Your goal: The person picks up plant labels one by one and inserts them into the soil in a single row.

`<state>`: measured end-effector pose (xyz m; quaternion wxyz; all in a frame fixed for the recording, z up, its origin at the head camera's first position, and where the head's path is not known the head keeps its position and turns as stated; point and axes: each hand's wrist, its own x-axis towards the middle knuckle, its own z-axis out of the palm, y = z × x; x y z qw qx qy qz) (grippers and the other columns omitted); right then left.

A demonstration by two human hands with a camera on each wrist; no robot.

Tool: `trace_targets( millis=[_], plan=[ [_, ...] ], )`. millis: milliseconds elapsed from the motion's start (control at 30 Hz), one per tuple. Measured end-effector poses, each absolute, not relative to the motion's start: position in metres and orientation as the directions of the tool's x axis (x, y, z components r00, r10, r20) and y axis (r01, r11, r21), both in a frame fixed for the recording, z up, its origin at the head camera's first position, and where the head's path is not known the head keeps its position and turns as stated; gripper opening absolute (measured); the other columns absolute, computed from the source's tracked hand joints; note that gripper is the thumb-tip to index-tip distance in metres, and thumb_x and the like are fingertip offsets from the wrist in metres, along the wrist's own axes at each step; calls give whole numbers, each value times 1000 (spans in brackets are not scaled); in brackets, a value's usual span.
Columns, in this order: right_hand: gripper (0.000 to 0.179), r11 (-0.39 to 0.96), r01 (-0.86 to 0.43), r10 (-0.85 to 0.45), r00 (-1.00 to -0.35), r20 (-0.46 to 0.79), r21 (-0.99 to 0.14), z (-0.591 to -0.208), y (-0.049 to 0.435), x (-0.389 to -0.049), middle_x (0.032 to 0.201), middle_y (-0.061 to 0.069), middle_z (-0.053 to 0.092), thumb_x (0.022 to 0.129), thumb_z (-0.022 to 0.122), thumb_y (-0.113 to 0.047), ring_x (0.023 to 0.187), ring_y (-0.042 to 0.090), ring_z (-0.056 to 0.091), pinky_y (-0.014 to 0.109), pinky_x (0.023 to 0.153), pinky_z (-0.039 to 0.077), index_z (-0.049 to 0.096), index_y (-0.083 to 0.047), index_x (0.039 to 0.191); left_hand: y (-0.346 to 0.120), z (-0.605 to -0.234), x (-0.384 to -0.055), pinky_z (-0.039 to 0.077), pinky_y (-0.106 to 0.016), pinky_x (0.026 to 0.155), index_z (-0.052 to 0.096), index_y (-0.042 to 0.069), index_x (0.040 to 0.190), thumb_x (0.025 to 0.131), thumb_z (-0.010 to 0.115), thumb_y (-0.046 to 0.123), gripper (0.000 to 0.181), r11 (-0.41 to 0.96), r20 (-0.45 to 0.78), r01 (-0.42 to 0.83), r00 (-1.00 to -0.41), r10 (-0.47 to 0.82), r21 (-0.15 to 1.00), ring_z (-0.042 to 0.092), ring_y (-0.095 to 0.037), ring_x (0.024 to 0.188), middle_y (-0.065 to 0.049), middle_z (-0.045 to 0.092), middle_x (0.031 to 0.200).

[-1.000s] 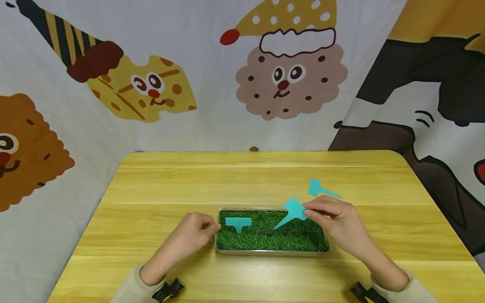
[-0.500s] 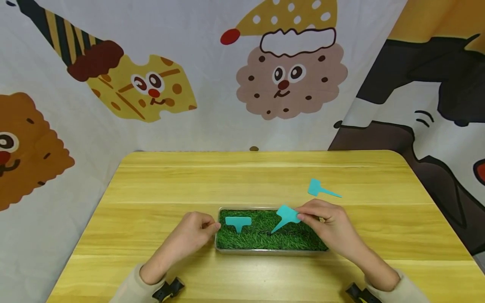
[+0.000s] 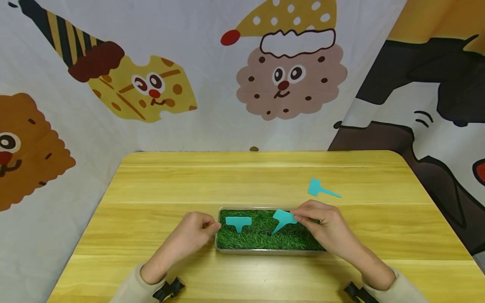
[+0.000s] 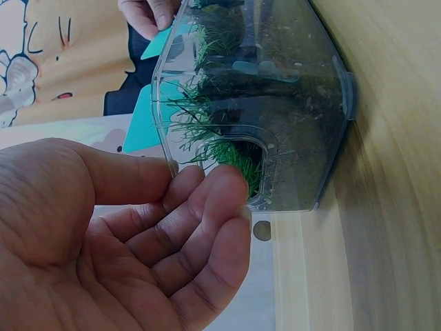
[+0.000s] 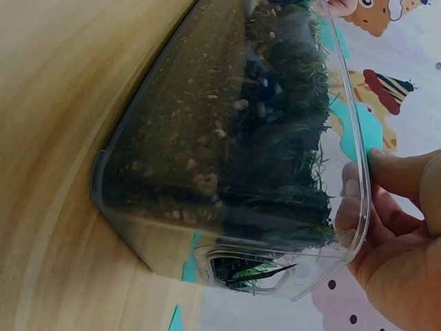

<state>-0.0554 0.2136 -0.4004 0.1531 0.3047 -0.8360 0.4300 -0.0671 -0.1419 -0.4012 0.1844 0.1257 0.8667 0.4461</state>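
Note:
A clear plastic planter box [image 3: 270, 252] filled with green grass [image 3: 254, 242] sits on the table. My left hand [image 3: 195, 231] pinches its left end rim between thumb and forefinger, as the left wrist view shows. My right hand [image 3: 329, 225] pinches the edge of a teal plant label [image 3: 282, 217]. That label leans over the middle of the grass, its pointed end down among the blades. A second, T-shaped teal label [image 3: 238, 221] stands upright in the grass toward the left end. Through the clear wall in the right wrist view, dark soil [image 5: 275, 165] shows above a pebbly brown layer [image 5: 179, 131].
Another teal label [image 3: 314, 187] lies flat on the wooden table [image 3: 182, 176] behind the planter's right end. A white curtain [image 3: 212, 126] with cartoon prints hangs behind the table's far edge.
My right hand has moved left and down with the label, bringing its pointed end into the grass. My left hand stays at the planter's rim.

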Motion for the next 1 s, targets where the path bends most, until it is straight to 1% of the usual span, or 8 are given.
trace_targets(
  millis=[233, 467, 633, 800, 1000],
  plan=[
    [38, 434, -669, -411, -743, 529, -603, -399, 211, -57, 96, 2, 74, 79, 79, 21, 71, 8, 61, 14, 60, 46, 81, -4, 107, -142, -401, -67, 27, -18, 45, 54, 10, 63, 103, 64, 10, 41, 570, -206, 55, -901, 382, 820, 32, -9, 48, 6, 40, 53],
    [43, 436, -693, -451, -720, 528, -574, -399, 209, -59, 97, 1, 73, 76, 77, 26, 76, 8, 65, 14, 65, 50, 81, -4, 107, -142, -402, -67, 27, -19, 45, 59, 0, 67, 103, 64, 9, 38, 568, -202, 58, -900, 385, 821, 31, -9, 48, 6, 39, 53],
    [45, 439, -706, -477, -707, 522, -555, -399, 208, -60, 97, 1, 72, 75, 76, 27, 76, 9, 66, 13, 65, 49, 81, -4, 106, -142, -402, -67, 27, -18, 44, 59, 0, 67, 103, 64, 9, 38, 571, -198, 65, -900, 388, 819, 31, -9, 47, 6, 39, 53],
    [44, 417, -740, -520, -670, 530, -527, -398, 207, -63, 98, 3, 72, 74, 74, 28, 75, 7, 63, 12, 63, 46, 80, -1, 106, -142, -403, -67, 27, -18, 45, 58, 2, 65, 103, 64, 9, 39, 571, -192, 73, -901, 390, 818, 31, -8, 47, 7, 39, 52],
    [41, 419, -765, -562, -642, 522, -490, -394, 203, -64, 98, 3, 72, 75, 76, 27, 76, 7, 63, 10, 63, 44, 80, 1, 107, -143, -403, -67, 27, -18, 45, 59, 1, 66, 103, 64, 10, 38, 572, -190, 75, -901, 390, 817, 31, -8, 47, 7, 38, 53]
  ],
)
